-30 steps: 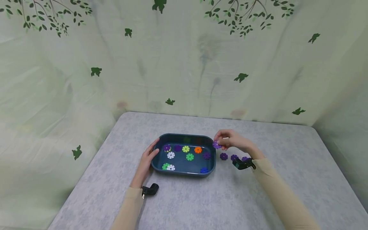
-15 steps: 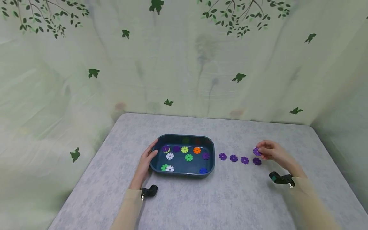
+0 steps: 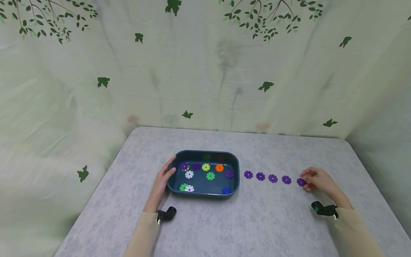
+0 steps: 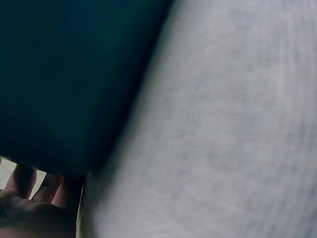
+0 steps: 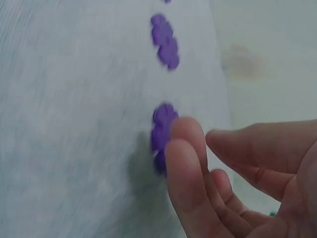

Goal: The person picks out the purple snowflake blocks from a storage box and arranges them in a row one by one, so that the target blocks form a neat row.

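A dark blue-green tray (image 3: 202, 195) holds several flower-shaped plastic discs, among them an orange disc (image 3: 219, 167) and a white disc (image 3: 189, 174). My left hand (image 3: 160, 182) grips the tray's left end, thumb at the rim; in the left wrist view its fingers (image 4: 22, 181) lie against the outer wall. Over at the right, my right hand (image 3: 321, 182) is at the last purple disc (image 3: 300, 182) of a row on the table. In the right wrist view this purple disc (image 5: 163, 136) lies beyond the fingertips, partly covered by them, and the thumb stands apart.
Several more purple discs, such as one purple disc (image 3: 273, 178), line up between tray and right hand on the grey table (image 3: 231, 228). A printed cloth wall (image 3: 205, 71) rises behind the table's back edge. Small black cameras are strapped to both wrists.
My right hand carried a purple disc from beside the tray to the right, set it down at the row's end and loosened its fingers. My left hand stays at the tray.
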The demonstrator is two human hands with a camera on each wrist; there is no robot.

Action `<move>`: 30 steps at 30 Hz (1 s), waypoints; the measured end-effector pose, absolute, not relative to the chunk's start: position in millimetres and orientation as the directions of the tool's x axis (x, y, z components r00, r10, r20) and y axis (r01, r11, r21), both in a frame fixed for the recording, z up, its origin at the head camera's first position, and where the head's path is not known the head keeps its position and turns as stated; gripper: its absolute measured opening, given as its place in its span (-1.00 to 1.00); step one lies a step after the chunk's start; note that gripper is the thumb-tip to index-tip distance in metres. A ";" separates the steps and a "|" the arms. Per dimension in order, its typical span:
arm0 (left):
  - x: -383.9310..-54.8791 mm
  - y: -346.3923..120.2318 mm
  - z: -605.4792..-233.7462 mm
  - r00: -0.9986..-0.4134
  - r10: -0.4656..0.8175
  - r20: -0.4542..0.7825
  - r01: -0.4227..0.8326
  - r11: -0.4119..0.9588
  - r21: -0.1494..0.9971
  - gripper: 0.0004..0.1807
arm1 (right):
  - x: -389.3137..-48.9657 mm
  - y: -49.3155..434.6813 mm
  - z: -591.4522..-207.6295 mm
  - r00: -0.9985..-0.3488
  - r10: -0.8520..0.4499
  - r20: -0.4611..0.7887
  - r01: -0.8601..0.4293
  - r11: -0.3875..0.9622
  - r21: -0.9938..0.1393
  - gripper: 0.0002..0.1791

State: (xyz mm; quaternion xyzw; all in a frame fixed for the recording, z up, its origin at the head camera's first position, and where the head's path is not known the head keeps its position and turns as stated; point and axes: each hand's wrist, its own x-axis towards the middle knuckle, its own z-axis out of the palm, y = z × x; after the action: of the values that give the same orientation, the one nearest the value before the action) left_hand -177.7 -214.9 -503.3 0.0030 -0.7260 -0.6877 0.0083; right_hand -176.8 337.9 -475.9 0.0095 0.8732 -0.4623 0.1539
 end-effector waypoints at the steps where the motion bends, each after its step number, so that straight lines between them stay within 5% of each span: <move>1: -177.6 -215.2 -503.6 -1.000 -0.016 0.007 0.006 0.053 0.999 -0.49 | -178.4 333.8 -473.2 -0.955 -0.124 -0.269 0.151 0.579 -0.801 -0.72; 10: -179.2 -215.0 -503.7 -1.000 -0.021 0.011 0.010 0.035 0.999 -0.48 | -195.6 259.3 -436.6 -0.937 -0.307 -0.167 0.025 0.417 -0.909 -0.62; 20: -171.3 -211.7 -483.4 -1.000 0.004 -0.020 -0.020 0.003 1.000 -0.48 | -210.5 155.8 -411.7 -0.848 -0.508 -0.151 -0.037 0.341 -0.939 -0.65; 30: -174.4 -213.2 -491.7 -1.000 -0.001 -0.007 -0.008 0.008 1.000 -0.49 | -227.5 93.3 -420.0 -0.814 -0.498 -0.298 -0.016 0.533 -0.846 -0.77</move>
State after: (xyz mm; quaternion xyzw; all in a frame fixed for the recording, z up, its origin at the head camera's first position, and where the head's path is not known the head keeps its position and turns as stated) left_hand -174.4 -213.2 -491.7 0.0030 -0.7101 -0.7041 -0.0023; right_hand -227.5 93.3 -420.0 -0.1540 0.8349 -0.4583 0.2631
